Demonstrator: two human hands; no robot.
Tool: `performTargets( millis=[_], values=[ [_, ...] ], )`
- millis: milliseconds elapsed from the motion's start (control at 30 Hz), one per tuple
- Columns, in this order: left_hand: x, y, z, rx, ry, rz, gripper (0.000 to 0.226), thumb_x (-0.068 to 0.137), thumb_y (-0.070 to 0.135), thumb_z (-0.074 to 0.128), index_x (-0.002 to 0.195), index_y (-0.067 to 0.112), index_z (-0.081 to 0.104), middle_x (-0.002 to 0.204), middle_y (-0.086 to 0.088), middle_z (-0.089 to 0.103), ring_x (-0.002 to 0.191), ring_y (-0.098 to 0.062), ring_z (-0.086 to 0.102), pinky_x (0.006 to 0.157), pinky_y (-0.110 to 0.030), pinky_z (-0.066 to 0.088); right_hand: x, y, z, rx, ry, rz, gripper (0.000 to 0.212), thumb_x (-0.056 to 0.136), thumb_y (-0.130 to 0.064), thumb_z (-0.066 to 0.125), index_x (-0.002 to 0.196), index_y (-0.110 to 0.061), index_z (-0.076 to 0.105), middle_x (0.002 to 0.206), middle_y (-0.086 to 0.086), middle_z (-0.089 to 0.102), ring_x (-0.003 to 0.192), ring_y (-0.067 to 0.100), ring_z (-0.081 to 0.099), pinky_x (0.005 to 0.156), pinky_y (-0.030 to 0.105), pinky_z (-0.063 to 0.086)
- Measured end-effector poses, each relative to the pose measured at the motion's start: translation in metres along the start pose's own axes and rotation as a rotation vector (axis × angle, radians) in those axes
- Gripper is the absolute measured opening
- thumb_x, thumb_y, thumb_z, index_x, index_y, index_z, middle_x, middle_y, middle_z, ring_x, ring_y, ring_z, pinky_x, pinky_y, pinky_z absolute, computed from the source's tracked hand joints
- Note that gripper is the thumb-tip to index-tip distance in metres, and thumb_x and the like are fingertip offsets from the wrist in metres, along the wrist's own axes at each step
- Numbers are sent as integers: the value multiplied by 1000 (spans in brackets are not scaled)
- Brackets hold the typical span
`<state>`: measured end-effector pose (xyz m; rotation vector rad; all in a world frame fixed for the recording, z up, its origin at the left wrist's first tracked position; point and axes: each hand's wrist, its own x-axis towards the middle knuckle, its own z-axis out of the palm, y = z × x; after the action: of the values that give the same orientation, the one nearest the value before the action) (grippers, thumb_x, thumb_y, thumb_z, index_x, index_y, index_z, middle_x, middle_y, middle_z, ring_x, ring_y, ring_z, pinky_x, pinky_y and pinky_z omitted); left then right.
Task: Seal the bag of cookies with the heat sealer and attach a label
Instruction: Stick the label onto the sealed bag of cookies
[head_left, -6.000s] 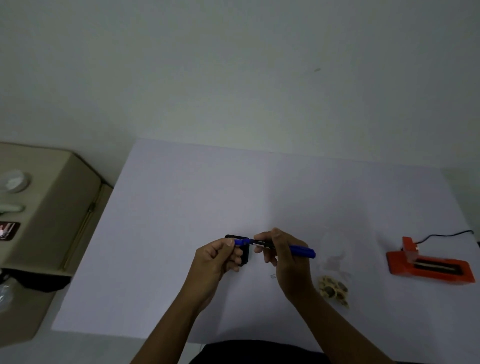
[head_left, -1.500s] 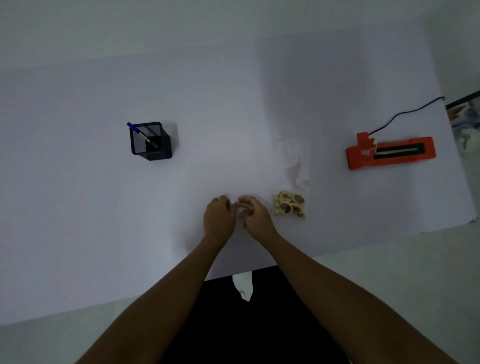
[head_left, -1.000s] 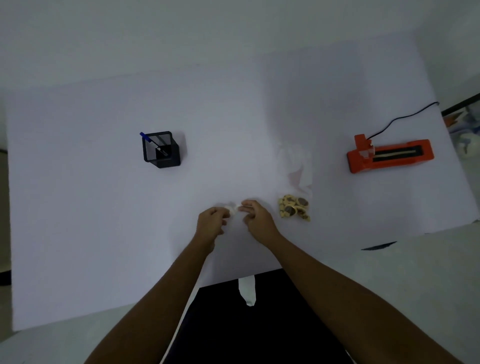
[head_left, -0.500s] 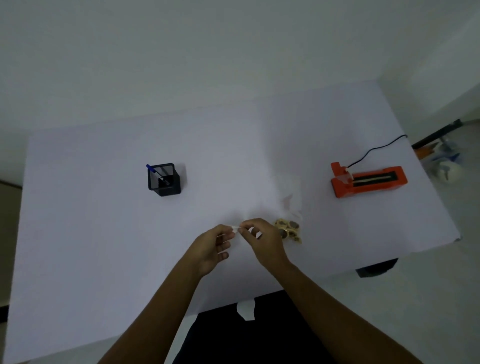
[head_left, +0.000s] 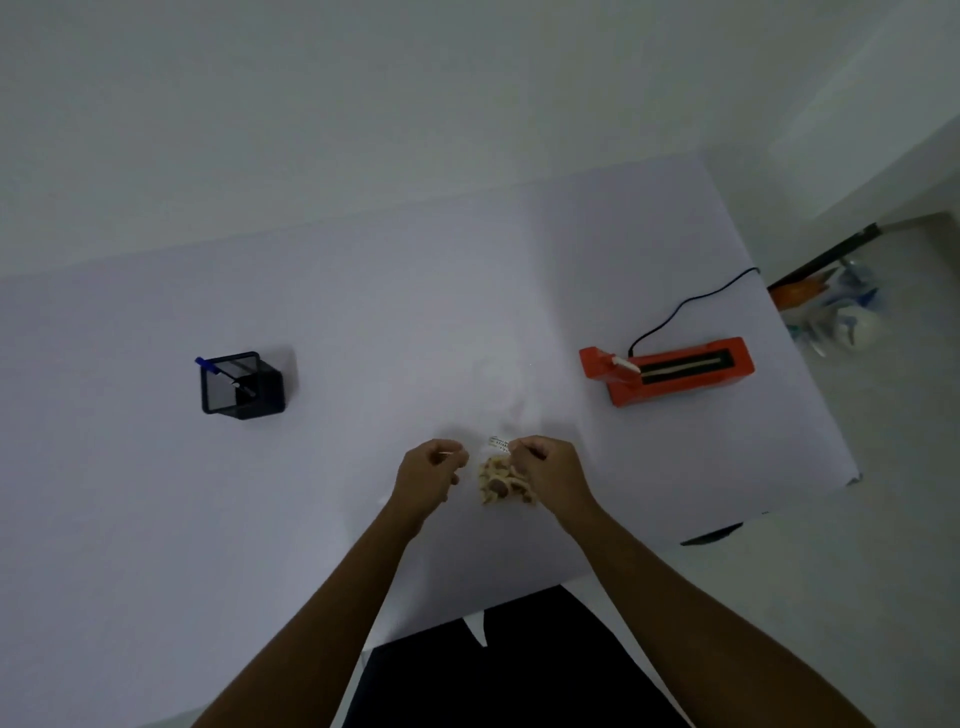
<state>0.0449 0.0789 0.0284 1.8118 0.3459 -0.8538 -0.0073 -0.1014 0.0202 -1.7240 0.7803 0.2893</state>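
A clear bag of cookies (head_left: 500, 480) lies on the white table (head_left: 363, 312), its cookies bunched at the near end and its clear top reaching away from me. My right hand (head_left: 545, 470) pinches a small white label (head_left: 500, 443) just above the cookies. My left hand (head_left: 431, 475) is a little to the left of the bag, fingers curled, pinching a thin pale strip that looks like backing paper. The orange heat sealer (head_left: 670, 370) sits at the right of the table with its black cord (head_left: 685, 306) running off the far edge.
A black mesh pen holder (head_left: 241, 384) with a blue pen (head_left: 208, 364) stands at the left. The table's right edge drops to a floor with clutter (head_left: 831, 312). A scrap of white paper (head_left: 478, 626) lies on my dark lap.
My hands have pulled apart, the right one carrying the label over the cookies and the left one drawing away. Six seconds ago I held the blue pen at the holder; it now stands inside.
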Motion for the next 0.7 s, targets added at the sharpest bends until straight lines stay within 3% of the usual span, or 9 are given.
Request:
performTargets(
  millis=[200, 333, 467, 600, 700],
  values=[
    [35, 6, 38, 262, -35, 199, 20, 84, 35, 73, 94, 17, 71, 82, 5, 71, 71, -4, 63, 62, -13, 46, 36, 11, -21, -214, -61, -38, 16, 90, -17, 67, 88, -6, 77, 80, 5, 75, 67, 6, 65, 61, 10, 46],
    [56, 3, 54, 369, -2, 190, 12, 86, 25, 70, 85, 14, 75, 81, 2, 73, 74, -10, 65, 70, -25, 51, 55, 21, -24, -312, -119, -32, 19, 89, -20, 67, 84, -4, 76, 77, 10, 73, 72, 21, 68, 66, 31, 53],
    [68, 3, 63, 455, 44, 135, 16, 88, 22, 66, 83, 9, 74, 80, -3, 72, 73, -17, 67, 70, -29, 53, 71, 29, -22, -365, -150, -35, 25, 86, -21, 68, 77, 1, 72, 71, 19, 69, 63, 20, 62, 64, 40, 53],
    [77, 2, 67, 522, 61, 111, 17, 88, 22, 63, 83, 8, 72, 80, -5, 71, 73, -19, 66, 70, -33, 56, 82, 30, -17, -406, -182, -14, 26, 88, -22, 65, 79, 1, 72, 73, 17, 70, 71, 29, 67, 66, 38, 53],
    [83, 2, 68, 555, 60, 107, 18, 87, 23, 62, 79, 9, 70, 77, -4, 69, 71, -19, 65, 66, -32, 53, 88, 30, -16, -429, -188, 2, 25, 88, -22, 64, 77, -1, 72, 72, 13, 70, 68, 23, 65, 61, 29, 49]
  ],
)
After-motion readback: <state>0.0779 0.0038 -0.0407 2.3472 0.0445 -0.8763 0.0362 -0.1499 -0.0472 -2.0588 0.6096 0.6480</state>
